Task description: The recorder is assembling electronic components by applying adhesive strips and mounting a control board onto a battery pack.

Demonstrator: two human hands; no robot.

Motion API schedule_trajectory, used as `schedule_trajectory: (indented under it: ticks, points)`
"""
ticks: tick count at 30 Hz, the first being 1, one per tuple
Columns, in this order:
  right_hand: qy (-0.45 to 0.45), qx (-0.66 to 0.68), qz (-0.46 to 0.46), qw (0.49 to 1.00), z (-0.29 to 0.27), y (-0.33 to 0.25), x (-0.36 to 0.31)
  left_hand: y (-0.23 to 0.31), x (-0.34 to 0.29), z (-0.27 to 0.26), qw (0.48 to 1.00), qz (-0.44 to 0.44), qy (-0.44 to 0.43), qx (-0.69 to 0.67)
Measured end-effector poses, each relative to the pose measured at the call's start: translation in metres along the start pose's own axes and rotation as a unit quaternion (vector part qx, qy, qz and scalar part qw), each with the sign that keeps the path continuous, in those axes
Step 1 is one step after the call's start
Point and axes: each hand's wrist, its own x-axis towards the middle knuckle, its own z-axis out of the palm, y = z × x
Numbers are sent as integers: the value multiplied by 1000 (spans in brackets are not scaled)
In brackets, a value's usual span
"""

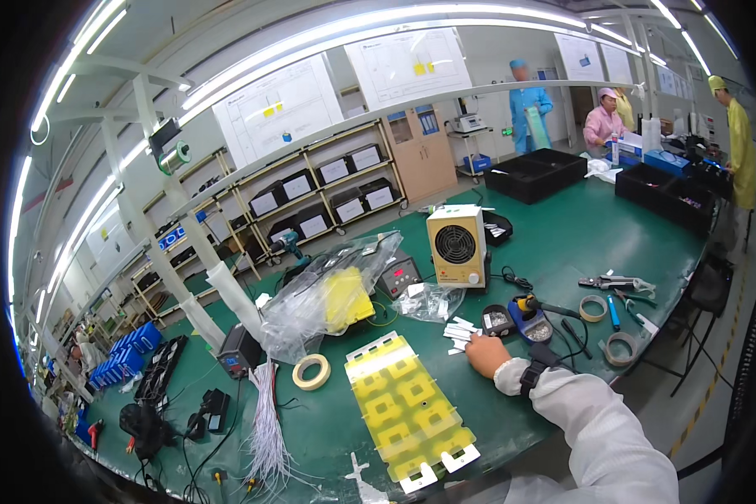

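White strips (459, 333) lay at one o'clock from the yellow panel (408, 389), our right hand (485, 356) curled at their edge, gripping or not we couldn't tell, our left hand out of view, in what seemed a picking step needing a light pinch next.

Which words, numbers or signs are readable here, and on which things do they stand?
None is clear enough to quote.
Wall posters: print too small.
White bin labels: blurred.
Blue-lit display: blurred shapes.
Red station display: too small.
Cream fan unit: tiny print, unreadable.
White strips: none discernible.
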Motion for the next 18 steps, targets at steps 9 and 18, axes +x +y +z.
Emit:
schedule_trajectory:
  ticks: [9, 18]
  points:
    - [174, 415, 213, 867, -150, -47, -89, -14, 11, 84, 980, 21, -186, -75]
    - [53, 275, -26, 960, -193, -114, -235, -30, 14, 153, 932, -103, -215, -274]
